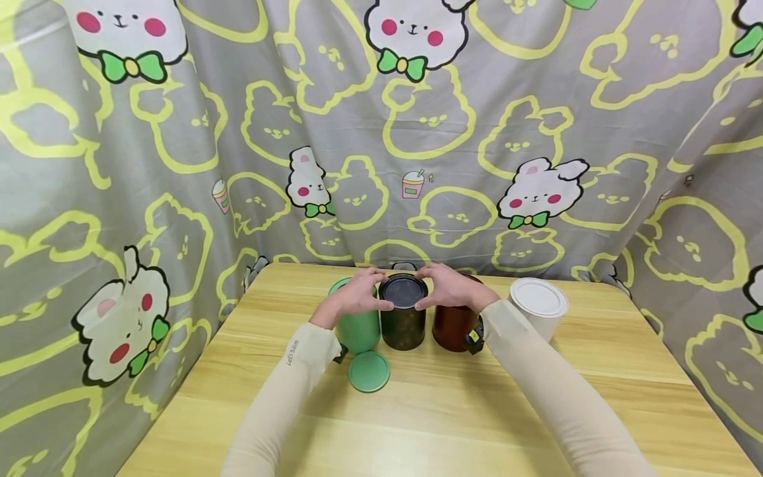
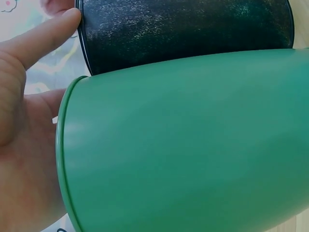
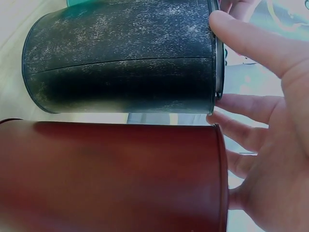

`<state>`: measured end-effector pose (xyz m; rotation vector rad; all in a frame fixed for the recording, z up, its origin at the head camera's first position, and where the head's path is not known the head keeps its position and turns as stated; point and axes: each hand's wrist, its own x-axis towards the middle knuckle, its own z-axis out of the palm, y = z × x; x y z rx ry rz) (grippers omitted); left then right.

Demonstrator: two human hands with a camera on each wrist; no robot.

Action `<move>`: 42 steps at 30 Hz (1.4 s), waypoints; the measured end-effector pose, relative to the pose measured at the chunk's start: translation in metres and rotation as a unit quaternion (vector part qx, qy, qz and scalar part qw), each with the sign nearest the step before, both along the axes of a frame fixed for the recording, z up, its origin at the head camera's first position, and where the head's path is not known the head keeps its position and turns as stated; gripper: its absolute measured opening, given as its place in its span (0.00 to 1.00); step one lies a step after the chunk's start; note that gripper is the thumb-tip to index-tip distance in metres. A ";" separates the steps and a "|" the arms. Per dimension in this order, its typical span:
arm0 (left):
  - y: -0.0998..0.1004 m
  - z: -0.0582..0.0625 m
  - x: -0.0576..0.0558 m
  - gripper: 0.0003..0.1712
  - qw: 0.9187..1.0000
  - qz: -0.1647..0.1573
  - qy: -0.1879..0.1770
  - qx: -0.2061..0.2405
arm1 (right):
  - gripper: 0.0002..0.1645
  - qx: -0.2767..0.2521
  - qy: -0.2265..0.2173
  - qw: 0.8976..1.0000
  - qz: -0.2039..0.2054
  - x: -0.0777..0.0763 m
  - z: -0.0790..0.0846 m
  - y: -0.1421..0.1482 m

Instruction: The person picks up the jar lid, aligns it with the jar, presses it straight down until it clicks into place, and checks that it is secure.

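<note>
A dark speckled canister (image 1: pixel 403 328) stands upright on the table with a black lid (image 1: pixel 405 291) on top. My left hand (image 1: pixel 357 293) grips the lid's left edge, thumb in front and fingers behind. From the other side my right hand (image 1: pixel 451 289) holds the right edge the same way. In the right wrist view the lid (image 3: pixel 220 72) sits slightly proud of the canister's rim. Below my left hand is a green canister (image 2: pixel 183 145), its top partly hidden by that hand. A reddish-brown canister (image 3: pixel 111 169) stands under my right hand, its top mostly covered.
A round green lid (image 1: pixel 369 371) lies flat in front of the green canister. To the right stands a white canister with a white lid (image 1: pixel 539 297), partly behind my right forearm. The wooden table (image 1: pixel 381 430) meets a patterned grey curtain (image 1: pixel 381 132) at the back and sides.
</note>
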<state>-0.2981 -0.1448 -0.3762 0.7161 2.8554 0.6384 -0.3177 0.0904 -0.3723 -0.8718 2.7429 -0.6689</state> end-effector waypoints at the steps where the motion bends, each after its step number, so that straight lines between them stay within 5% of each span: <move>1: 0.000 0.000 0.000 0.35 1.000 -0.001 -0.002 -0.002 | 0.41 0.000 -0.003 1.000 0.000 0.000 0.000 0.000; 21: 0.002 -0.002 -0.005 0.35 1.000 0.000 0.001 -0.010 | 0.38 0.003 -0.021 1.000 -0.006 -0.006 -0.005 0.000; 42: 0.001 -0.006 -0.004 0.36 0.998 0.004 0.042 -0.044 | 0.39 0.033 0.029 0.999 -0.001 -0.002 -0.006 -0.003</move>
